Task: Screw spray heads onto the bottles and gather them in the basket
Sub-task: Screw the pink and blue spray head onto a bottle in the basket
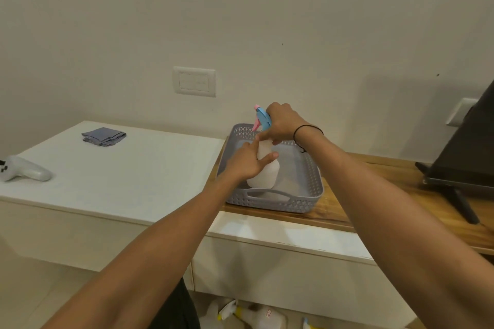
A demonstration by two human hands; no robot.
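Observation:
A white translucent bottle (pixel 264 173) stands upright in the grey perforated basket (pixel 307 195) on the wooden shelf. My left hand (pixel 246 161) holds the bottle's upper body, thumb across its front. A blue spray head (pixel 263 119) with a pink nozzle and trigger sits on the bottle's neck. My right hand (pixel 283 123) grips that spray head from above and behind, fingers curled around it. The neck joint is partly hidden by my fingers.
A folded grey cloth (pixel 103 136) and a white game controller (pixel 24 172) lie on the white cabinet top at left. A dark monitor on a stand (pixel 459 163) occupies the right of the wooden shelf (pixel 361 211). More spray bottles (pixel 248 316) lie on the floor below.

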